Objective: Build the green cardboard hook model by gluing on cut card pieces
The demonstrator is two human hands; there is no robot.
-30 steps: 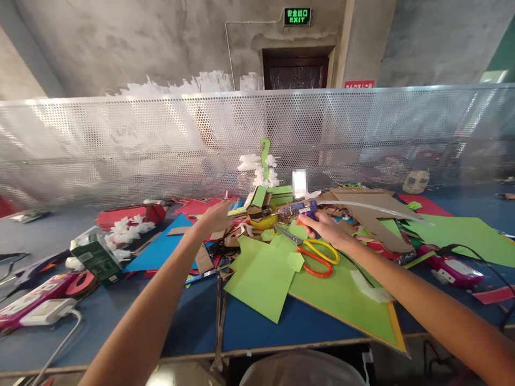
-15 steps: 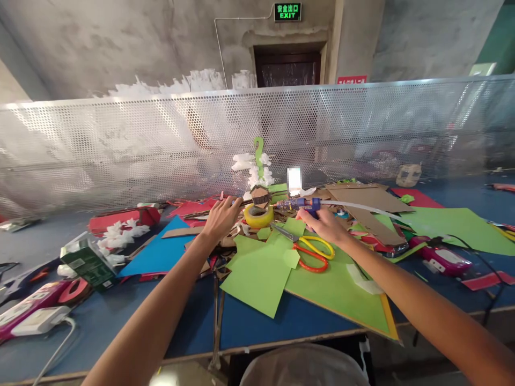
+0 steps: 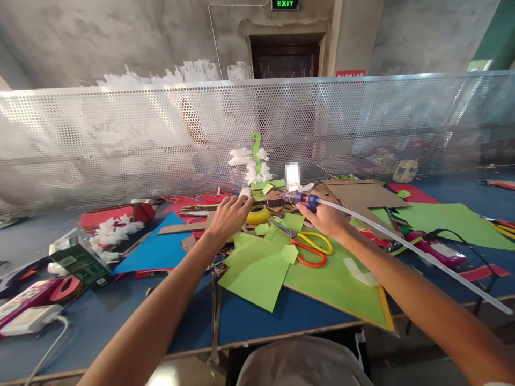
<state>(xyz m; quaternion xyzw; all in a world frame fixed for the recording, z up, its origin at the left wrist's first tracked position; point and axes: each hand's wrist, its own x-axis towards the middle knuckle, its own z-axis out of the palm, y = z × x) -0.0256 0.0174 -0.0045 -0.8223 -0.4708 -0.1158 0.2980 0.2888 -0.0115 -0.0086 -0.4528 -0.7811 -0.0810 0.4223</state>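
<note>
Head view: right hand [image 3: 326,217] closed around a blue glue gun [image 3: 302,199], long clear glue stick [image 3: 406,247] trailing back toward the bench's right edge. Nozzle points at a small cardboard piece [image 3: 274,202] mid-bench, near the far edge. Left hand [image 3: 229,214] rests half-open on scraps beside the yellow tape roll [image 3: 258,216], gripping nothing visible. Best to steady the piece and keep fingers clear of the hot tip. Scissors [image 3: 309,246] lie just below.

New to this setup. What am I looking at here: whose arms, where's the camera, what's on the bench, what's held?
No machine: a person's two bare arms, filmed by one camera on their head, looking forward and down. The right hand holds a blue glue gun with a long clear glue stick trailing back from it. The left hand rests on small cardboard pieces by a yellow tape roll. On the blue table lie green paper, scissors and a perforated metal screen stands behind.
</note>
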